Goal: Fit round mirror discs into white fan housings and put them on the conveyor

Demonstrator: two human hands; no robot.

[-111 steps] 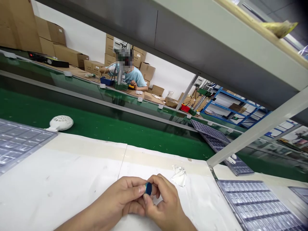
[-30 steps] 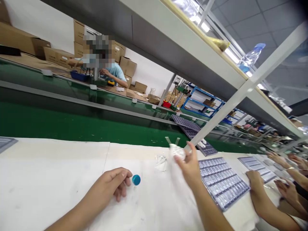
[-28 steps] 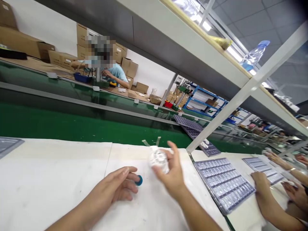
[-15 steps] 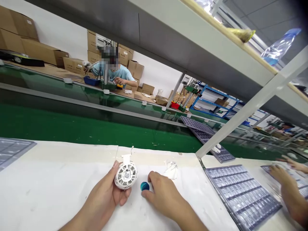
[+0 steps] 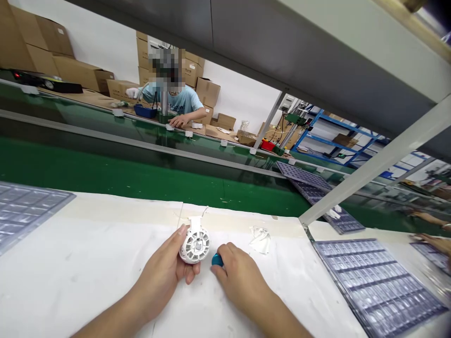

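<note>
Factory assembly line, viewed from the head of a seated worker looking down at a bench covered in a white sheet [image 5: 70, 286]. Beyond the bench's far edge runs a green conveyor belt [image 5: 105, 183], and a grey overhead shelf [image 5: 282, 42] crosses the top of the view.

At the centre of the bench, the left hand [image 5: 158, 279] curls around a round white plastic housing [image 5: 195, 246], with the thumb along one side and the fingers beneath it. The housing has a slotted, grille-like face and a small flat tab at the top. It is held just above the sheet, tilted slightly.

The right hand [image 5: 236, 277] lies just beside it, fingers curved downward and pressed close together. Their tips touch a small blue cap [image 5: 217, 260], which is partly hidden, so whether they are pinching it cannot be told. The cap sits between the two hands.

A crumpled scrap of clear film [image 5: 260, 240] lies near the far edge of the sheet. Grey blister trays with rows of pockets lie at the left edge [image 5: 24, 206] and at the lower right [image 5: 377, 286].

Across the belt, a co-worker in a light blue T-shirt [image 5: 183, 104] sits beside a blue bin [image 5: 145, 111]. Cardboard boxes [image 5: 82, 77] are stacked behind, and a blue metal rack [image 5: 338, 141] stands farther right.
</note>
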